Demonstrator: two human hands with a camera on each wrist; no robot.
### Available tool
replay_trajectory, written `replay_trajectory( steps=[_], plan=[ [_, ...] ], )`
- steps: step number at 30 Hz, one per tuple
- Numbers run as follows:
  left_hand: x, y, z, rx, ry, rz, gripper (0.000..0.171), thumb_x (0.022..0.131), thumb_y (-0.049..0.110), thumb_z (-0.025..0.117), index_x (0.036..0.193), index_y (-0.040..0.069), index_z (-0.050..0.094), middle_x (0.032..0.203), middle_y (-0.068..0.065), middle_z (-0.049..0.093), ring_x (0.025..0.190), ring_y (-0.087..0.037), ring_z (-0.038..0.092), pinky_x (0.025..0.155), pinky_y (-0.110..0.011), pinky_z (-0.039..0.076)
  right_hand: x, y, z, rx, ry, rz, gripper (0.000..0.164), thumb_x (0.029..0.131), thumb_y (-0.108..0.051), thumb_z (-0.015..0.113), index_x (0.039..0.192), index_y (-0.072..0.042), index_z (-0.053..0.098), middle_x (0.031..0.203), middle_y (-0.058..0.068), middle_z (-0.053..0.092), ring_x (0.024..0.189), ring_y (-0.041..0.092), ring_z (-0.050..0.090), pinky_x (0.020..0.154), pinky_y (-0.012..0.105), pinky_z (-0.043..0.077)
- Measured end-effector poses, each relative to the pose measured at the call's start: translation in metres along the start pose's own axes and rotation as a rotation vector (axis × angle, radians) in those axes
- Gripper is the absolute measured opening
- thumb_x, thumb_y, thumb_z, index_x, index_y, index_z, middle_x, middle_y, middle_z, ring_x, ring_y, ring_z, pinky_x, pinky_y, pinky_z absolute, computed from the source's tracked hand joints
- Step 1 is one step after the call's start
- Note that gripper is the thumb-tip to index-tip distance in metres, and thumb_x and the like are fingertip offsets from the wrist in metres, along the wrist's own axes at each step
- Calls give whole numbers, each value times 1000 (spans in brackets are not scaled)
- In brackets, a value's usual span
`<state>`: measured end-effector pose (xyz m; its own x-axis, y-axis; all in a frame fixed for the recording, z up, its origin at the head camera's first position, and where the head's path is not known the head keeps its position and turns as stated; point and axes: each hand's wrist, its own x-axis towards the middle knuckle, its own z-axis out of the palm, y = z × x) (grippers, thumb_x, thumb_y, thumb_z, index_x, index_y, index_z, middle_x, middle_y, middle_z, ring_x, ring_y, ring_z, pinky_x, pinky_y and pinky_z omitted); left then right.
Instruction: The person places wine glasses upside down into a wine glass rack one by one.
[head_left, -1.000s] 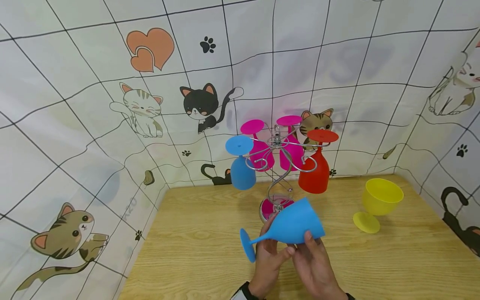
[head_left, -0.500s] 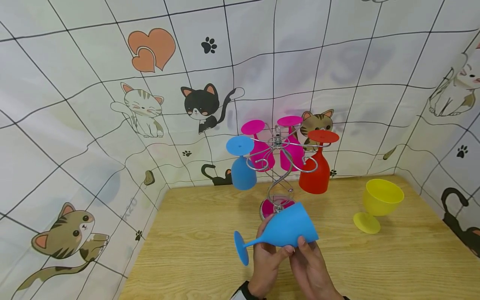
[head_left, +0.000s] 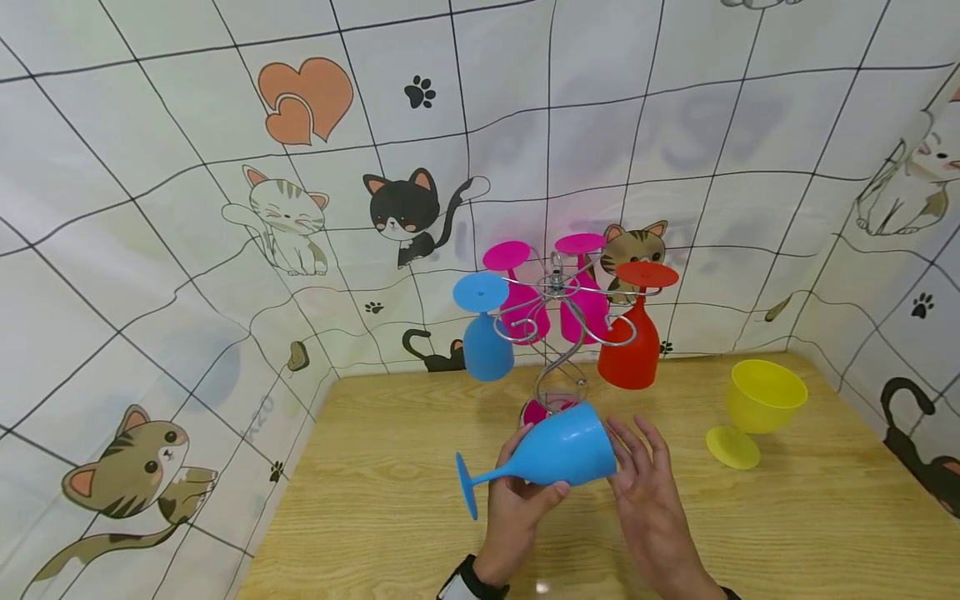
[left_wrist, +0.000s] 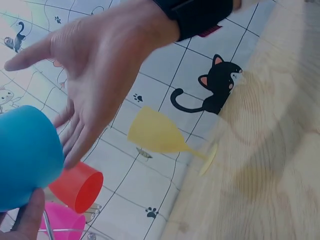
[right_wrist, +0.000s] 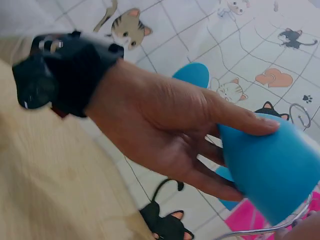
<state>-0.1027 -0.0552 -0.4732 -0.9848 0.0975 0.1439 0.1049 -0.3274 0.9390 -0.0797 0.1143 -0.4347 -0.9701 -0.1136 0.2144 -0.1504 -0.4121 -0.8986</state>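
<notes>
A blue plastic goblet (head_left: 566,446) lies tilted on its side in the air, its foot to the left and its bowl to the right. My left hand (head_left: 513,510) grips the bowl from below, thumb along the near side. In the right wrist view that same left hand (right_wrist: 160,115) spans the bowl between thumb and fingers. Beside the rim, my right hand (head_left: 652,508) has its fingers extended, tips close to the bowl's mouth. The left wrist view shows this right hand (left_wrist: 100,75) with thumb spread wide, fingertips overlapping the goblet's edge.
Behind the hands stands a silver wire rack (head_left: 557,287). Hanging upside down from it are a blue goblet (head_left: 487,346), two pink goblets (head_left: 525,312) and a red goblet (head_left: 628,358). A yellow goblet (head_left: 765,396) stands on the wooden table (head_left: 375,492) at the right.
My right hand has let go of the goblet's bowl and moved right, its fingers straightening. The left hand has shifted slightly left with the goblet, which now lies more level.
</notes>
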Motion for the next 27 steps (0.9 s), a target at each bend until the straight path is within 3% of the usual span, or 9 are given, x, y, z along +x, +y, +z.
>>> replay_trajectory(
  steps=[3,7,12,14,16,19,22,24,27],
  plan=[
    [2,0,-6,50,-19,-20,73,88,19,75,149,25,35,150,-16,35,132,-36,49,102,-46,51,2,-3,-5,-82,-16,-124,75,97,4,46,155,-23,6,159,7,21,146,12,28,110,13,36],
    [4,3,-10,87,-62,-47,71,88,21,74,148,28,37,151,-13,36,131,-37,50,100,-45,52,5,-6,-10,-226,-1,-241,94,83,19,59,155,-16,10,156,8,28,144,11,32,113,12,32],
    [5,8,-11,132,-104,-65,70,88,24,75,147,28,38,151,-13,37,131,-38,51,98,-45,54,7,-12,-15,-447,-34,-307,107,73,20,70,156,-13,11,158,11,25,147,8,27,115,11,26],
    [4,9,-11,159,-108,-69,70,88,25,75,147,29,39,151,-12,37,131,-38,51,98,-44,54,8,-14,-16,-627,-50,-323,110,71,10,80,156,-16,16,159,8,26,147,5,25,120,29,31],
    [4,10,-11,184,-109,-73,69,87,25,75,146,30,39,151,-11,39,131,-37,52,97,-42,55,11,-15,-18,-861,-91,-369,109,68,-8,89,155,-17,24,158,5,30,146,9,28,114,45,39],
    [3,10,-11,207,-118,-76,68,87,25,75,145,31,40,150,-11,40,130,-36,52,97,-39,55,17,-17,-19,-1184,-176,-513,102,68,-45,88,151,-16,37,154,6,38,141,22,37,116,53,34],
    [3,9,-11,212,-125,-79,67,88,25,74,145,31,40,150,-10,41,130,-35,53,97,-36,55,24,-18,-18,-1406,-282,-648,93,75,-71,62,147,-16,43,150,9,43,135,32,43,125,29,11],
    [2,9,-11,205,-127,-83,67,88,24,74,146,30,40,150,-10,40,130,-35,54,97,-35,55,27,-19,-17,-1496,-345,-683,89,78,-74,48,146,-17,45,149,10,44,136,32,42,125,25,-3],
    [1,9,-10,191,-130,-87,69,89,24,74,148,26,38,150,-11,39,129,-34,54,97,-33,55,29,-19,-14,-1602,-404,-664,91,74,-70,63,147,-21,44,150,10,43,138,30,41,125,27,-5]
  ],
)
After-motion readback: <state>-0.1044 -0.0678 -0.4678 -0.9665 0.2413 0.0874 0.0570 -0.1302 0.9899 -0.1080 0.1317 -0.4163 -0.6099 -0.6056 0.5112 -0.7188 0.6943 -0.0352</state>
